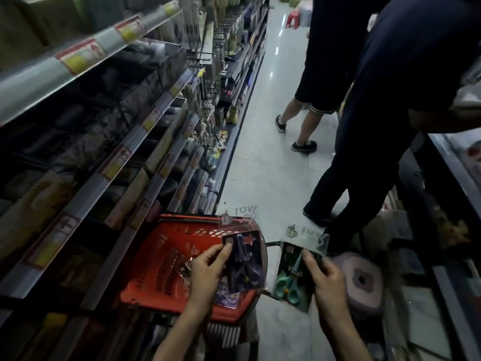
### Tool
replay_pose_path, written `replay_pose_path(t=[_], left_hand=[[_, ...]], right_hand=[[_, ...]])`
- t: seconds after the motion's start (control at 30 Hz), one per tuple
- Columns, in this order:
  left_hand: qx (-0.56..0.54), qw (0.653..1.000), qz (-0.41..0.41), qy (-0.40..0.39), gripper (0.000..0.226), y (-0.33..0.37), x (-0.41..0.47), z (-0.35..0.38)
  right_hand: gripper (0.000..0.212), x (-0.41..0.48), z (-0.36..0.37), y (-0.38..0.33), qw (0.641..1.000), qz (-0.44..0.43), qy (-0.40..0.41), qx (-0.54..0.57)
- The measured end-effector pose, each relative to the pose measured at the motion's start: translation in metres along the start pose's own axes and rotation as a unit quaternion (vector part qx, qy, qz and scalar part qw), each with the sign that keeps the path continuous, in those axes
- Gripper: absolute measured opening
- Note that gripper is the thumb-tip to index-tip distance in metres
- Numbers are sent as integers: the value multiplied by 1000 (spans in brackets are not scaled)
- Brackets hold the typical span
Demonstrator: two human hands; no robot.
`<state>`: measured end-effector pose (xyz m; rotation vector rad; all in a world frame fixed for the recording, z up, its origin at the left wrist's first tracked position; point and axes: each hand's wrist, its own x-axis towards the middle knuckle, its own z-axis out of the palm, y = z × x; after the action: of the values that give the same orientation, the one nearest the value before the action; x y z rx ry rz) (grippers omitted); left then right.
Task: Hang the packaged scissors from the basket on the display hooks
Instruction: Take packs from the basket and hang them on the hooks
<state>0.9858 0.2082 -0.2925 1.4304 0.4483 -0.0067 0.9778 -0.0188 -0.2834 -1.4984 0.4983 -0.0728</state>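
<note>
The left grip (208, 267) pinches the purple scissors pack (244, 261) over the red basket (156, 269), the right grip (325, 274) pinches the green scissors pack (294, 277) just beside it, both packs lying lengthwise up the aisle, toward display hooks (201, 59) well ahead on the left, nearer the left grip.

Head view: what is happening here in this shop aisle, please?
A person stands over a red basket beside the shelves. The left hand pinches a pack of purple scissors, and the right hand grips a pack of green scissors. Neither pack hangs on the display hooks yet.
</note>
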Motion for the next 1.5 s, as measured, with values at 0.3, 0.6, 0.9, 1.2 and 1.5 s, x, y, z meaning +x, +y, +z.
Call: replay_pose_path(t=[0.3,0.6,0.9,1.2,1.5], left_hand=[[-1,999,20,-42,17,12,-51,81],[8,986,-18,-163,22,27,-86,165],[63,919,-52,-386,23,12,-121,254],[98,809,15,-579,53,-7,-189,329],[111,683,7,-722,27,-34,-301,380]], right_hand=[[22,20,-99,-22,994,-112,13,-15],[23,-17,-188,-50,968,-177,133,-119],[66,-70,-262,-35,934,-86,276,-209],[13,-149,-323,-17,863,-11,440,-249],[33,-268,-371,-13,774,-32,602,-194]])
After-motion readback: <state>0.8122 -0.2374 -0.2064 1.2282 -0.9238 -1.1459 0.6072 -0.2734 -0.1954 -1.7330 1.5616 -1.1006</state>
